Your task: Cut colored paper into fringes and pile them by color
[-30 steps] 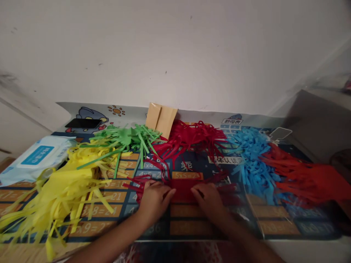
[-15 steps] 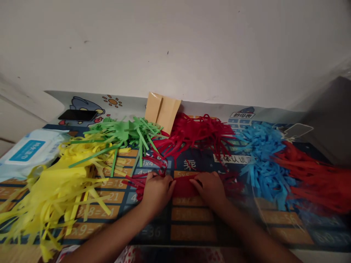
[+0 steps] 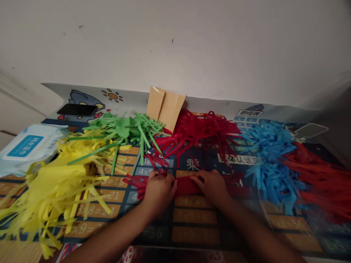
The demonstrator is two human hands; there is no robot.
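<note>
A dark red fringed strip [image 3: 187, 186] lies across the middle of the mat, its cut strands spreading out at both ends. My left hand [image 3: 161, 189] is closed on the left part of its uncut band, thumb pointing inward. On the right part, my right hand [image 3: 211, 185] pinches the same band between thumb and fingers. Between the hands the band looks flat and smooth. Just behind them sits a heap of red fringe [image 3: 204, 128], with loose strands trailing toward my left hand.
Yellow fringe [image 3: 61, 182] and green fringe [image 3: 123, 128] lie left, blue fringe [image 3: 274, 157] and brighter red fringe [image 3: 323, 179] right. A wipes pack [image 3: 30, 146], a black phone [image 3: 77, 109] and a brown paper envelope [image 3: 167, 109] stand or lie farther back, before a white wall [image 3: 175, 54].
The view has shifted slightly. Both hands keep their hold on the red fringed strip, with little visible movement along it.
</note>
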